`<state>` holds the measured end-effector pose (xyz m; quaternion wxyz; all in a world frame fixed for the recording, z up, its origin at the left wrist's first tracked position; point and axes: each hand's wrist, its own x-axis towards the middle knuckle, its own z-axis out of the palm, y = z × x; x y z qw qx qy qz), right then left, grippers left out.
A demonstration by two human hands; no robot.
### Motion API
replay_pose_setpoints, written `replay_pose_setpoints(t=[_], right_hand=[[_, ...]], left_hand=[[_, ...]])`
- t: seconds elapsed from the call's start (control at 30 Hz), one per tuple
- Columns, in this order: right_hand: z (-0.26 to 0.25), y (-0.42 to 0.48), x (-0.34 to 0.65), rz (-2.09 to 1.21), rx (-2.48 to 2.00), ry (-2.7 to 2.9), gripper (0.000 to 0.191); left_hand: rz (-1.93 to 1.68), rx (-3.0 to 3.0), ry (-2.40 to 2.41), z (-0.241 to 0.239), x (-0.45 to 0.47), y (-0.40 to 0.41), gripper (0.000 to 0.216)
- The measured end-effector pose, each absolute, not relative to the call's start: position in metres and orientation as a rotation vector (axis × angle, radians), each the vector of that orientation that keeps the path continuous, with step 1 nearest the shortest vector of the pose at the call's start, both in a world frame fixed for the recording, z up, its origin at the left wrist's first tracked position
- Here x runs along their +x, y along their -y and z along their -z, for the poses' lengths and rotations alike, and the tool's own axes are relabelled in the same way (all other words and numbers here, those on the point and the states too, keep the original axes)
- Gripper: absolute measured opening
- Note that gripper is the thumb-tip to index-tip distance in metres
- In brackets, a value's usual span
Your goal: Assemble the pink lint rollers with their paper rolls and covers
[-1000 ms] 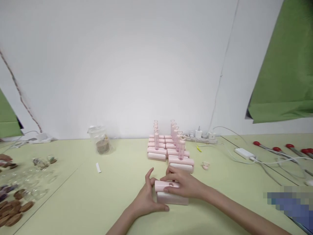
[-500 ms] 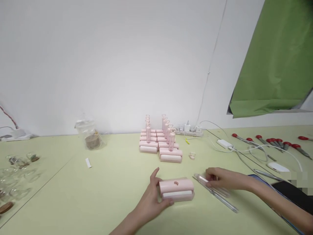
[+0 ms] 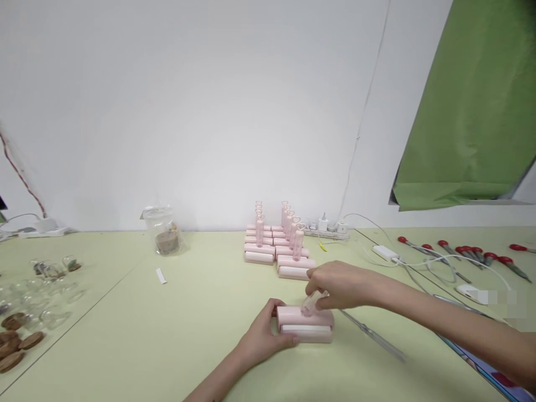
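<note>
My left hand (image 3: pixel 268 335) grips the left end of a pink pet hair roller body (image 3: pixel 307 317) with a white strip along its front, lying on the table. My right hand (image 3: pixel 339 286) is closed around a translucent pink handle (image 3: pixel 310 303). The handle's lower end meets the top of the roller body, tilted; whether it is seated in the opening cannot be made out. Right of the body lies a thin silvery tool (image 3: pixel 374 336). Behind, pink rollers (image 3: pixel 259 252) with upright handles (image 3: pixel 298 245) and looped tops stand in two columns.
Red-ended tools (image 3: pixel 473 252) and white cables (image 3: pixel 444 258) spread over the right side. A power strip (image 3: pixel 330 234) lies by the wall. Clear glass pieces (image 3: pixel 54 318) and brown discs (image 3: pixel 31 340) are at left, near a plastic bag (image 3: pixel 167 237) and a white strip (image 3: pixel 161 276).
My right hand has picked up the handle from beside the silvery tool and brought it left onto the roller body. My left hand still grips the body. The view has shifted slightly.
</note>
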<state>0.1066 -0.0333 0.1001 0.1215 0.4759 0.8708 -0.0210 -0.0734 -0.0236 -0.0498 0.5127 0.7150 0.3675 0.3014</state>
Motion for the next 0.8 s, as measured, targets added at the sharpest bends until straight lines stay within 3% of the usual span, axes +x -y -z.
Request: replay_pose_setpoints(t=[0.57,0.8], right_hand=[[-0.112,0.021,0.094,0.068,1.375,-2.417,0.031],[-0.111,0.005,0.067,0.225,1.389,-2.254,0.026]], left_hand=[[-0.718,1.725,-0.911,0.05,-0.073,0.025,0.05],[-0.731,1.711,-0.933,0.048,-0.071,0.026,0.05]])
